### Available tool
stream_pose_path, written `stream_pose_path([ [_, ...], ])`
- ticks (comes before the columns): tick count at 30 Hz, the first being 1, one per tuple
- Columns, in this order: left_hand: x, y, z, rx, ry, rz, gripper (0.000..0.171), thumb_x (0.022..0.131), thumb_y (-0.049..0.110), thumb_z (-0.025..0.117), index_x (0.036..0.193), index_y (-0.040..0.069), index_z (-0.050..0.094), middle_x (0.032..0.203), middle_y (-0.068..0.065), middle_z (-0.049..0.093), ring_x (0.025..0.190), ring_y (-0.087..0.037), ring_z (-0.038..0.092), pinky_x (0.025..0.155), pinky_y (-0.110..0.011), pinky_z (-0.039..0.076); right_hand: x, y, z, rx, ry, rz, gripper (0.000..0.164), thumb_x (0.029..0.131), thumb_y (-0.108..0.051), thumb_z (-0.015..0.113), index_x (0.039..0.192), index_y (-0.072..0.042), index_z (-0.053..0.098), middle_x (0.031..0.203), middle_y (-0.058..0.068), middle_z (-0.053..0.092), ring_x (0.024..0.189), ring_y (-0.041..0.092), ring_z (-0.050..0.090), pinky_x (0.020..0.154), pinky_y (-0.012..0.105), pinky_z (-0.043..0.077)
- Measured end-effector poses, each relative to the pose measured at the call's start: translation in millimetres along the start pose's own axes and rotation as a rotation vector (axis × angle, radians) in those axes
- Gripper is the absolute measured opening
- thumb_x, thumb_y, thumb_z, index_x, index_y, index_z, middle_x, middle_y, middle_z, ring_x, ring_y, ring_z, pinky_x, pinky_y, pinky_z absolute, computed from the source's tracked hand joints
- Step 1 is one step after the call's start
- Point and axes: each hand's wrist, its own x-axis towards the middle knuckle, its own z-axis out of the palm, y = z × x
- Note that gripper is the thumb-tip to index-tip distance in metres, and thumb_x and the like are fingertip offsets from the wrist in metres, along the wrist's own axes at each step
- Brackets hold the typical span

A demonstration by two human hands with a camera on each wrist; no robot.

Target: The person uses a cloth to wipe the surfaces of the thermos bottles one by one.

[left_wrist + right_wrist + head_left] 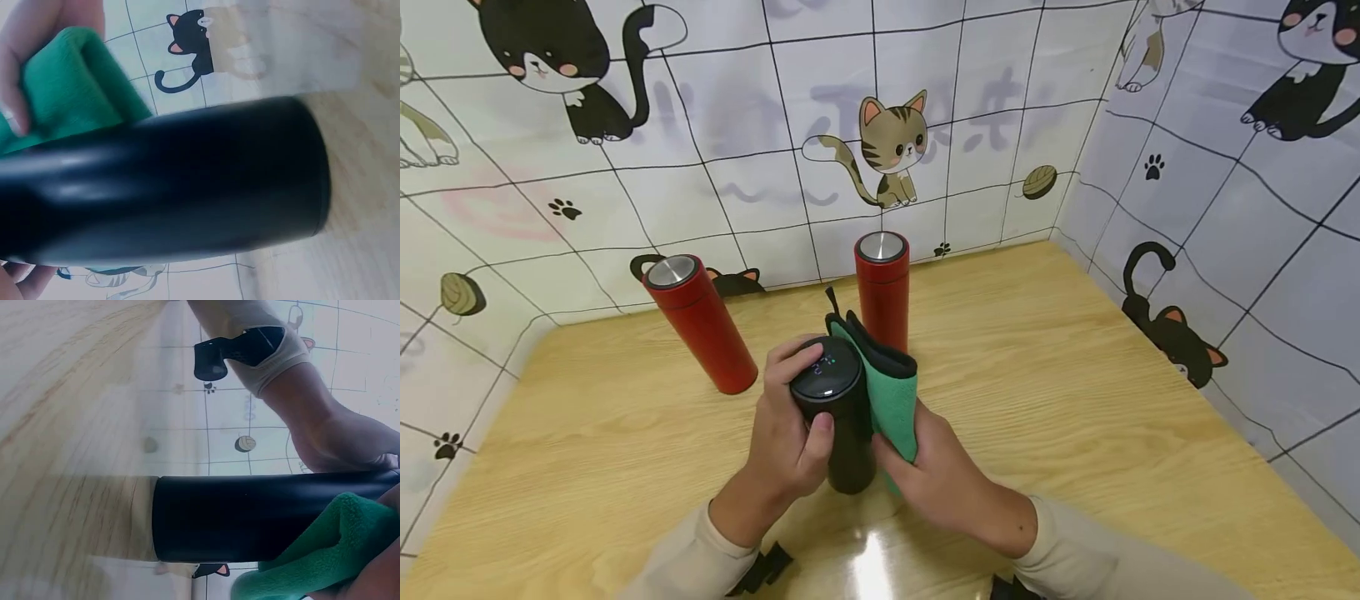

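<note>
A black thermos bottle (850,442) with lit marks on its lid stands between both hands in the head view. My left hand (786,425) grips it around the upper part, with fingers on the lid and the thumb in front. In my right hand (936,467) is a folded green cloth (895,404) with a dark edge, pressed along the bottle's right side. The left wrist view shows the black bottle (187,181) large, with the green cloth (75,87) behind it. The right wrist view has the cloth (337,550) lying against the bottle's wall.
One red thermos (703,325) leans in view at the back left of the wooden table (1075,375). Another red thermos (882,287) stands at the back, just behind the cloth. White sheets with cat drawings (737,100) rise around the table's back and sides.
</note>
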Motion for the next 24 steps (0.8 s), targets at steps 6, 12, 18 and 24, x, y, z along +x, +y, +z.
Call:
stream_pose_path([
  [6,2.8,0.2,0.0,0.064,-0.018,0.039,0.052,0.095,0.031,0.043,0.131,-0.007,0.036,0.128,-0.028,0.050,0.114,-0.036,0.058,0.107,-0.022,0.045,0,4,-1,-0.078,0.002,-0.012,0.045,0.098,0.000,0.050,0.142,-0.007,0.042,0.133,0.005,0.061,0.119,0.011,0.056,0.102,0.027,0.051],
  [12,5.1,-1.1,-2.9,0.109,-0.007,0.058,0.056,0.099,0.042,0.044,0.128,-0.005,0.040,0.121,-0.026,0.052,0.109,-0.034,0.061,0.102,-0.022,0.049,1,9,-2,-0.112,-0.009,0.015,0.046,0.094,0.005,0.049,0.138,-0.006,0.045,0.122,0.007,0.065,0.106,0.013,0.059,0.096,0.027,0.052],
  [18,9.2,-1.9,-5.2,0.124,0.008,0.055,0.059,0.097,0.047,0.051,0.124,-0.005,0.046,0.115,-0.024,0.054,0.104,-0.032,0.063,0.094,-0.025,0.054,3,13,-2,-0.126,-0.015,0.036,0.045,0.092,0.007,0.049,0.136,-0.006,0.047,0.116,0.007,0.066,0.098,0.016,0.059,0.091,0.027,0.053],
  [24,9.3,-0.8,-8.5,0.131,-0.021,0.035,0.059,0.096,0.049,0.056,0.124,-0.002,0.046,0.117,-0.023,0.053,0.102,-0.032,0.064,0.080,-0.034,0.061,3,17,-3,-0.129,-0.073,0.072,0.049,0.095,0.006,0.047,0.142,-0.006,0.042,0.121,0.007,0.064,0.097,0.016,0.058,0.090,0.027,0.052],
])
